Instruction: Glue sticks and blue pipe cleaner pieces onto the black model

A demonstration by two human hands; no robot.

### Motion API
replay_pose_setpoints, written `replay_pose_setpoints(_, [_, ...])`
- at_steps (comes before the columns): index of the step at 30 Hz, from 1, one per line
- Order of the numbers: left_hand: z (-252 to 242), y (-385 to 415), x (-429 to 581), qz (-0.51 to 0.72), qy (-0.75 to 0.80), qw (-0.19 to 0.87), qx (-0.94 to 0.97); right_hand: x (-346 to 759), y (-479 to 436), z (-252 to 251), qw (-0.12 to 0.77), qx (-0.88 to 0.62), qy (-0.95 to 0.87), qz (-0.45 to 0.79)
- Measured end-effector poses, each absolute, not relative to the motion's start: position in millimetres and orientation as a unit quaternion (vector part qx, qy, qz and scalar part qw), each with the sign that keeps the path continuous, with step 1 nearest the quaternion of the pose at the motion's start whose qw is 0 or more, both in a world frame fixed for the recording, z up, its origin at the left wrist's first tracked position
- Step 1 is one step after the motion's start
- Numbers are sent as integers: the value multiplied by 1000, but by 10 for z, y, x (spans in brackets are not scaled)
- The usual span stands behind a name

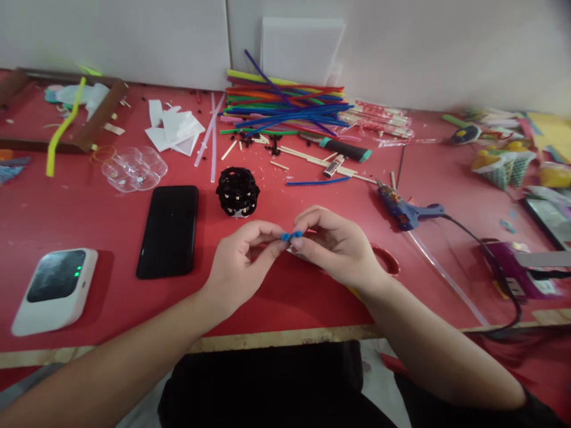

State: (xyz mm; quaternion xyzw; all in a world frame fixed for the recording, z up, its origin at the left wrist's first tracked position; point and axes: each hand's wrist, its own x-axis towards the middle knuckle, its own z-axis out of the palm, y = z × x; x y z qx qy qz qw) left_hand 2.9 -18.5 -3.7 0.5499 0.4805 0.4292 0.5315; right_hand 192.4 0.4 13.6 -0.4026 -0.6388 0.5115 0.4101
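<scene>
A small blue pipe cleaner piece (292,236), bent into a bow-like shape, is pinched between both hands above the table. My left hand (243,261) is closed, thumb and forefinger on its left end. At the right end, my right hand (336,246) is closed in a pinch too. Beneath the right hand, partly hidden, lies a tool with a red looped handle (386,260), which looks like scissors. Just beyond the left hand stands a small black round fuzzy piece (238,191) with light bits around its side.
Colourful pipe cleaners (285,104) are heaped at the back, near a green-black cutter (348,148) and thin sticks. A blue glue gun (405,208) with a cord lies right. Left are a black phone (168,232), a white device (56,291) and a clear plastic palette (135,168).
</scene>
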Motion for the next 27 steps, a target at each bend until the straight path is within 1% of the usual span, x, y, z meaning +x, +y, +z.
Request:
replay_pose_setpoints(4, [-37, -181, 10, 427, 471, 528, 563, 1940, 11, 127, 390, -404, -679, 473])
replay_pose_setpoints(8, [-38, -163, 12, 438, 471, 533, 550, 1935, 17, 152, 405, -385, -702, 442])
replay_pose_setpoints(12, [-31, -143, 32, 468, 445, 548, 531, 1920, 24, 176, 422, -380, -673, 474])
replay_pose_setpoints(18, [0, -142, 43, 456, 442, 576, 515, 1908, 11, 162, 432, -367, -607, 558])
replay_pose_setpoints(24, [12, -157, 39, 472, 439, 545, 536, 1904, 3, 143, 427, -367, -649, 512])
replay_pose_setpoints(27, [5, -158, 40, 475, 433, 548, 536, 1901, 11, 140, 433, -358, -661, 498])
